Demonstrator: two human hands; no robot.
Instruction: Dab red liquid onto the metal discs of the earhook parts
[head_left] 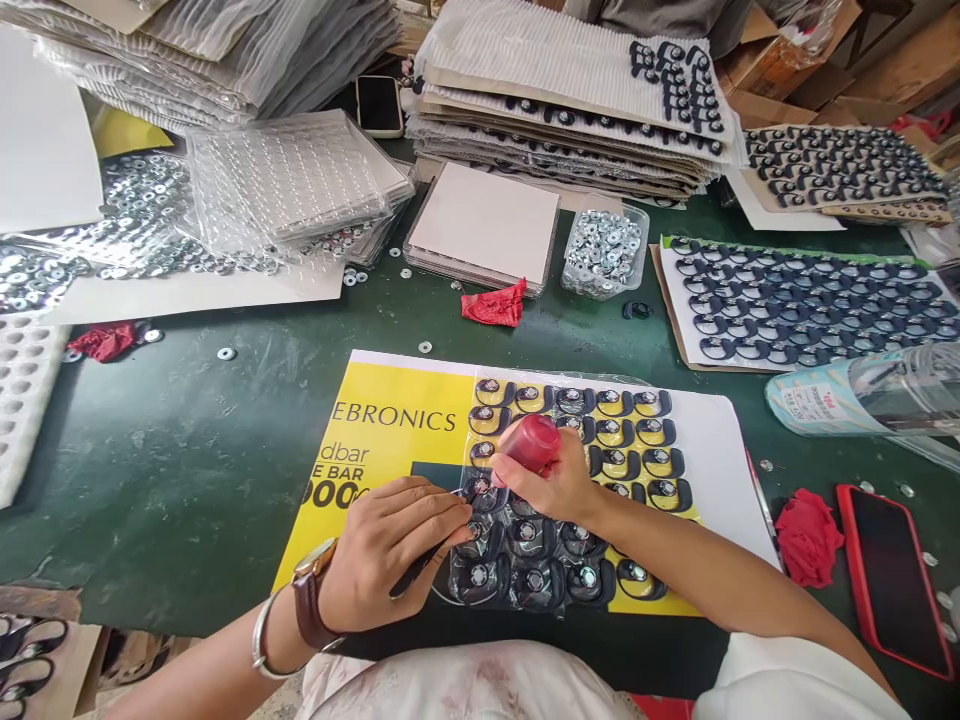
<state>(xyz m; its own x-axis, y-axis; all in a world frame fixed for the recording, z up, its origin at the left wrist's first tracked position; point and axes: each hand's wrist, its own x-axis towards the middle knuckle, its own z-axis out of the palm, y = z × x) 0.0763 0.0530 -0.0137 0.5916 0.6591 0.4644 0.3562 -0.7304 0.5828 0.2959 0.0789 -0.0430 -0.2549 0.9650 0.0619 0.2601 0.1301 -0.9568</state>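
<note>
My right hand (551, 485) grips a small red bottle (531, 445), its tip pointing down-left at one black part. My left hand (394, 550), with a brown watch on the wrist, is closed on a thin dark stick whose end rests by the same part. Rows of black parts with silver centres (592, 470) lie on a yellow printed sheet (390, 425) in front of me on the green table (225, 450).
A clear tub of metal washers (604, 252) and a white pad (487, 222) stand behind the sheet. Sheets of finished black parts (810, 305) lie at right, stacked trays at the back. A red phone (896, 575), red cloths (808, 535) and a plastic bottle (862, 395) lie at right.
</note>
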